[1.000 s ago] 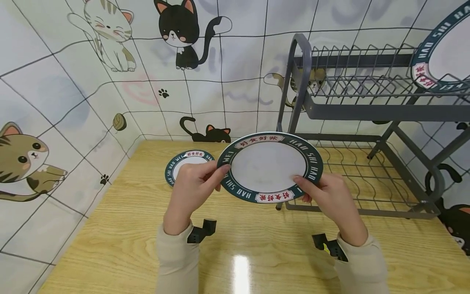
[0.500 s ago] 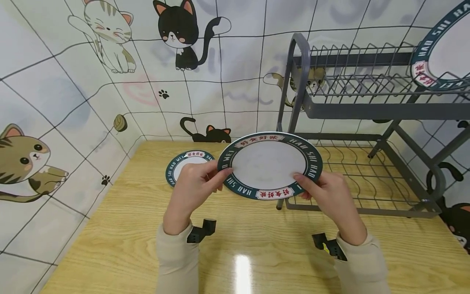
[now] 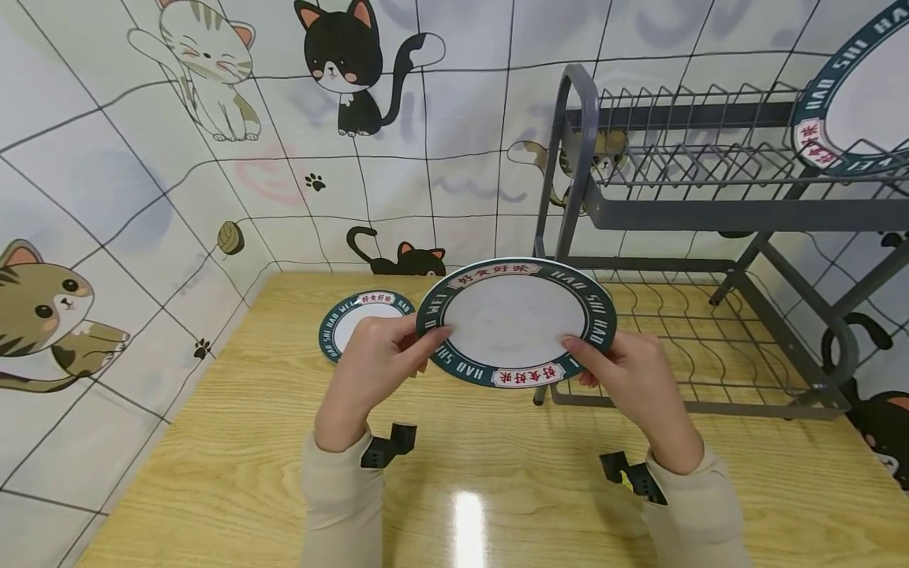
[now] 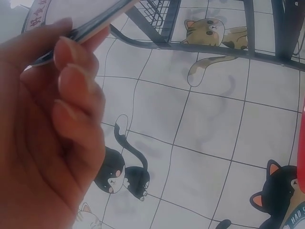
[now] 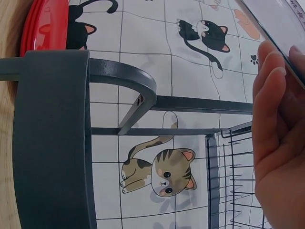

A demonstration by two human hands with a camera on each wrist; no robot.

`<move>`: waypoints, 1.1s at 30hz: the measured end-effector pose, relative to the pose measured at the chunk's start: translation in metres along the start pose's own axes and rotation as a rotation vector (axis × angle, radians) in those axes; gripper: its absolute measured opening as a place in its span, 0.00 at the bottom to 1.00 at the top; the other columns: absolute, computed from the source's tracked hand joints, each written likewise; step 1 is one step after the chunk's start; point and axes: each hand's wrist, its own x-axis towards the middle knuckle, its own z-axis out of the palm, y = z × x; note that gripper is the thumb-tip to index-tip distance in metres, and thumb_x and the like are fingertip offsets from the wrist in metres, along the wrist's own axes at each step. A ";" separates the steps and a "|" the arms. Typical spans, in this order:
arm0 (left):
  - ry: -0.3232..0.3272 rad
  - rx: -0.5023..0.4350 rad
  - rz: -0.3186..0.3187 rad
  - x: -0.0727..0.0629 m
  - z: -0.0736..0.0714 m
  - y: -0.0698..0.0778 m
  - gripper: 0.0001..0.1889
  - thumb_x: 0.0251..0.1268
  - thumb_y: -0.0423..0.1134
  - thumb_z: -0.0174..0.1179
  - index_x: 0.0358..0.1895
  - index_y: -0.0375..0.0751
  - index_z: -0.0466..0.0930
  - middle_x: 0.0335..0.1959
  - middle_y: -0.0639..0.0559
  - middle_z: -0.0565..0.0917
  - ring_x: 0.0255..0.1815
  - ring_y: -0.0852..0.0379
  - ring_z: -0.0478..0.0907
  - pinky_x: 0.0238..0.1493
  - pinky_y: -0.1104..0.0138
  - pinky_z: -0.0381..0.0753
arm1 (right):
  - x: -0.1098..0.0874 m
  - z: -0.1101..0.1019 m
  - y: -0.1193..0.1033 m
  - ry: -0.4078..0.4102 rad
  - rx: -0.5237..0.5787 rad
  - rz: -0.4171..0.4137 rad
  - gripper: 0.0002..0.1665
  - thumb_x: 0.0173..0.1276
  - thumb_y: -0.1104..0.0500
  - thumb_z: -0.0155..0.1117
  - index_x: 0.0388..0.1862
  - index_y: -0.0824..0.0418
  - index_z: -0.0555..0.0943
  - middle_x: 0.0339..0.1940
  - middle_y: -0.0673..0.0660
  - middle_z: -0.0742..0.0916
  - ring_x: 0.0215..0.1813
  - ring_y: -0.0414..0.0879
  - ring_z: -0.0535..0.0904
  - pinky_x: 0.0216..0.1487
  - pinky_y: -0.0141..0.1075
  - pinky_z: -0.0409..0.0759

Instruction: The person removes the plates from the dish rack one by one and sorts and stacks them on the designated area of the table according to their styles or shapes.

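A round white plate point(image 3: 514, 319) with a dark green lettered rim is held up over the table in the head view, its near side tilted down. My left hand point(image 3: 372, 367) pinches its left rim, thumb on the face and fingers behind. On the right rim, my right hand point(image 3: 635, 379) grips the same way. The left wrist view shows the left hand's curled fingers point(image 4: 78, 90) under the plate's edge. A smaller-looking plate point(image 3: 330, 327) of the same pattern lies on the table, partly hidden behind the left hand.
A grey two-tier dish rack point(image 3: 738, 217) stands at the right on the wooden table point(image 3: 234, 473). Another green-rimmed plate point(image 3: 813, 130) stands upright in its upper tier. Red stacked items point(image 5: 45, 28) show in the right wrist view. A cat-print tiled wall point(image 3: 469, 181) closes the back.
The held plate has shifted slightly left and tipped a little flatter, its near rim rising slightly. Both hands keep their grip; the right hand has moved slightly left.
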 end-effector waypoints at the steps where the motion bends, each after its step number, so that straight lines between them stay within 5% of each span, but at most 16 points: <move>1: -0.005 -0.003 -0.007 0.000 0.000 0.000 0.15 0.58 0.50 0.57 0.16 0.51 0.72 0.08 0.67 0.69 0.10 0.70 0.63 0.13 0.72 0.60 | 0.000 0.000 0.000 -0.002 0.000 0.002 0.07 0.60 0.54 0.62 0.32 0.57 0.81 0.14 0.46 0.79 0.16 0.38 0.73 0.16 0.29 0.70; 24: -0.010 0.015 -0.013 0.000 0.004 0.000 0.21 0.64 0.51 0.49 0.12 0.52 0.68 0.07 0.67 0.67 0.09 0.69 0.61 0.12 0.71 0.58 | 0.002 0.001 0.007 -0.015 -0.027 0.047 0.12 0.61 0.49 0.60 0.26 0.56 0.80 0.12 0.44 0.77 0.16 0.39 0.73 0.17 0.30 0.71; 33: -0.012 0.013 -0.036 0.002 0.008 -0.001 0.21 0.65 0.52 0.48 0.14 0.51 0.68 0.06 0.66 0.67 0.08 0.69 0.61 0.11 0.71 0.59 | 0.002 0.002 0.007 -0.054 -0.038 0.080 0.15 0.60 0.45 0.58 0.31 0.55 0.79 0.12 0.46 0.78 0.15 0.38 0.73 0.18 0.32 0.72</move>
